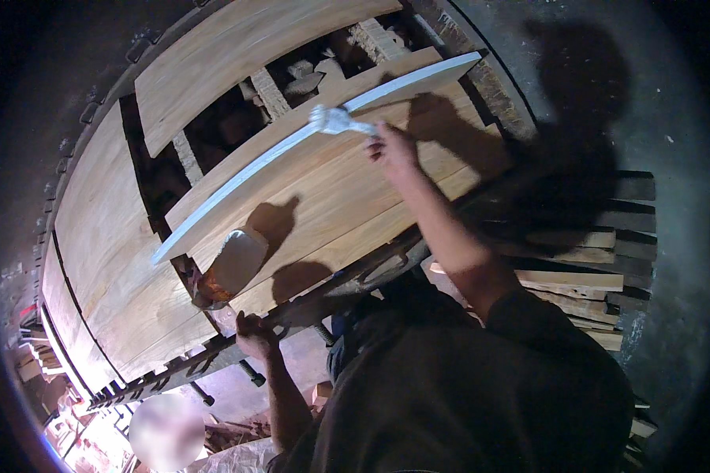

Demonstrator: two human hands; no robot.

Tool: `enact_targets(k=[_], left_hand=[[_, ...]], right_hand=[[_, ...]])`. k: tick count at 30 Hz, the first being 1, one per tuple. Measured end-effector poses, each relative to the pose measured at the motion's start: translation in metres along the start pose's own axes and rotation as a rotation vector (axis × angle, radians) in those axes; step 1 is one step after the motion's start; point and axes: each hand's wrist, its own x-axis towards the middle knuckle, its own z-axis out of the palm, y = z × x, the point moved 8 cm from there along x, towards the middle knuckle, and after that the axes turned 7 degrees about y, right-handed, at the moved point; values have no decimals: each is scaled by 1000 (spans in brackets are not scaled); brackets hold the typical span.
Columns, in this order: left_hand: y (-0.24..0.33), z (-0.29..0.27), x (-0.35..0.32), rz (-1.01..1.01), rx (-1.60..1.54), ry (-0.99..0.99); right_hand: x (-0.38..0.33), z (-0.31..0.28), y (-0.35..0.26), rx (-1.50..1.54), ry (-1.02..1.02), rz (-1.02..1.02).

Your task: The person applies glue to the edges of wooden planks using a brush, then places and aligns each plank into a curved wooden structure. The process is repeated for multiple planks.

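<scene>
Across the middle and left of the frame lie the broad pale wooden boards, set side by side on a dark metal clamping frame whose toothed bar runs along their lower edge. Another wide board sits at the upper left, with dark gaps between it and the rest showing scraps of wood beneath. At the right of the frame a stack of narrow wooden slats rests on the grey floor.

A long board stands on edge diagonally from the left middle to the upper centre, its narrow upper edge coated white with wet glue. My right hand, near the upper centre, is closed around the handle of a glue-covered white brush, whose head rests on that white edge. A pale, rounded plastic glue container sits on the boards just below the coated edge, left of centre.

My left hand, at the lower centre, is curled shut on the bar of the clamping frame.
</scene>
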Motion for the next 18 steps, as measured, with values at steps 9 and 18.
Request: enact_targets(k=[9, 18], left_hand=[[-5, 3, 2, 25, -32, 29], [7, 6, 6, -26, 185, -9]], right_hand=[[72, -166, -152, 524, -75, -211], [134, -215, -191, 508, 126, -205]])
